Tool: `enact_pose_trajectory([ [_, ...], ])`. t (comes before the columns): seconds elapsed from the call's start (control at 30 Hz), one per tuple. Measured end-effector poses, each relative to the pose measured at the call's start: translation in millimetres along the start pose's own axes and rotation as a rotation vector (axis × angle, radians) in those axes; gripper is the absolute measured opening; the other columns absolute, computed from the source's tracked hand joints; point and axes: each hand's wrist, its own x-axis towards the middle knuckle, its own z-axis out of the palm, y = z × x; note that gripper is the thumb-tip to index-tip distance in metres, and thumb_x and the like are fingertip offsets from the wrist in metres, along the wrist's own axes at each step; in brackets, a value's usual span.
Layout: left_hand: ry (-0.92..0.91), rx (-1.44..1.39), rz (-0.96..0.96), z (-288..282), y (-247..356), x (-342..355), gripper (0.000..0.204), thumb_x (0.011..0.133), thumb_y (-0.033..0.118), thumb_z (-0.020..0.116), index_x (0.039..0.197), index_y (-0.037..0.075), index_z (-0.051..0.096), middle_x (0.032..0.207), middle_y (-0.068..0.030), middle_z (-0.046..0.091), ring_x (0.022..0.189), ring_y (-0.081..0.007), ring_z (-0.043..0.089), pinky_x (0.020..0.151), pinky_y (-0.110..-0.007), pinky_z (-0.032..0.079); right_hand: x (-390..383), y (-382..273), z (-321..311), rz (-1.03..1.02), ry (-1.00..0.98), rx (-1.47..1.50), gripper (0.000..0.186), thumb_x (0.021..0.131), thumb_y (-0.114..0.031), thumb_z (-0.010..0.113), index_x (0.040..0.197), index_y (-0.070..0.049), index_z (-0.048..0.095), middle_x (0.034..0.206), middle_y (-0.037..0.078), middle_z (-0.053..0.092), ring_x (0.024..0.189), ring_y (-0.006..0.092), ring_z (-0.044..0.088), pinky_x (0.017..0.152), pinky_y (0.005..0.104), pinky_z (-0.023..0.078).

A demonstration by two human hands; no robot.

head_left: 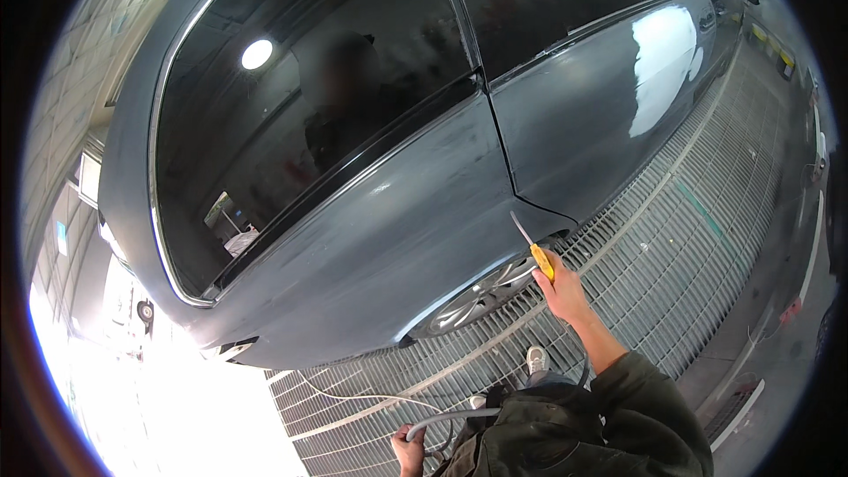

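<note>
My right hand [564, 291] is closed around a yellow-handled air blow gun [541, 260] with a long thin nozzle. Its tip points up and away, near the lower rear corner of the door on a dull dark-grey car [380, 238]. Below and to the left, my left hand [407, 453] grips a grey hose [455, 415], which runs across in front of my body. Part of the hose also shows beside my right forearm; where it joins the blow gun is hidden. Just left of the right hand is the car's rear wheel [473, 305].
Metal floor grating [649, 252] lies under the car and my feet. A thin pale cable [362, 397] crosses it. White filler or primer [662, 71] covers part of the car door. Dark window glass [309, 106] reflects a round lamp. Bright light floods the lower left.
</note>
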Motion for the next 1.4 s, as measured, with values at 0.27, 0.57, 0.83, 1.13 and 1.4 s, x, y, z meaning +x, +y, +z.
enact_pose_trajectory([
  [0.27, 0.007, 0.040, 0.047, -2.0, 0.7, -5.7, 0.026, 0.089, 0.008, 0.076, 0.068, 0.004, 0.061, 0.063, 0.0070, 0.051, 0.061, -0.0034, 0.042, 0.053, -0.026, 0.032, 11.3, -19.6, -6.7, -0.049, 0.058, 0.059, 0.050, 0.101, -0.028, 0.064, 0.143, -0.006, 0.051, 0.103, 0.024, 0.072, 0.092, 0.0474, 0.070, 0.078, 0.0504, 0.056],
  [0.57, -0.035, 0.037, 0.054, 6.4, 15.8, -14.5, 0.031, 0.090, 0.011, 0.077, 0.066, 0.005, 0.059, 0.061, 0.0063, 0.051, 0.059, -0.0034, 0.041, 0.052, -0.026, 0.031, 17.3, -30.4, -7.6, 0.018, -0.021, 0.057, 0.050, 0.102, -0.032, 0.062, 0.143, -0.006, 0.051, 0.098, 0.026, 0.072, 0.088, 0.0459, 0.071, 0.077, 0.0503, 0.056],
  [0.83, -0.038, 0.023, 0.058, 7.9, 26.1, -16.0, 0.036, 0.092, 0.013, 0.079, 0.063, 0.007, 0.058, 0.059, 0.0070, 0.049, 0.057, -0.0031, 0.038, 0.051, -0.026, 0.028, 31.8, -41.2, -22.7, -0.043, 0.104, 0.069, 0.051, 0.102, -0.032, 0.064, 0.142, -0.003, 0.051, 0.096, 0.023, 0.073, 0.086, 0.0442, 0.072, 0.075, 0.0469, 0.057],
  [1.13, -0.071, 0.019, 0.068, 14.0, 7.5, -7.2, 0.034, 0.090, 0.019, 0.084, 0.067, 0.002, 0.066, 0.061, 0.0061, 0.056, 0.061, -0.0022, 0.046, 0.054, -0.024, 0.038, 13.3, -56.5, -9.2, -0.147, -0.419, -0.120, 0.056, 0.102, -0.046, 0.060, 0.144, -0.010, 0.050, 0.085, 0.024, 0.072, 0.074, 0.0464, 0.070, 0.069, 0.0528, 0.056],
  [1.4, -0.041, 0.051, -0.034, 4.3, 11.5, -9.7, 0.030, 0.089, 0.019, 0.084, 0.070, 0.002, 0.068, 0.061, 0.0052, 0.057, 0.061, -0.0025, 0.047, 0.055, -0.025, 0.038, 35.4, -66.3, -20.7, -0.034, 0.044, 0.052, 0.052, 0.102, -0.030, 0.065, 0.144, -0.005, 0.050, 0.088, 0.023, 0.072, 0.082, 0.0445, 0.072, 0.070, 0.0460, 0.056],
])
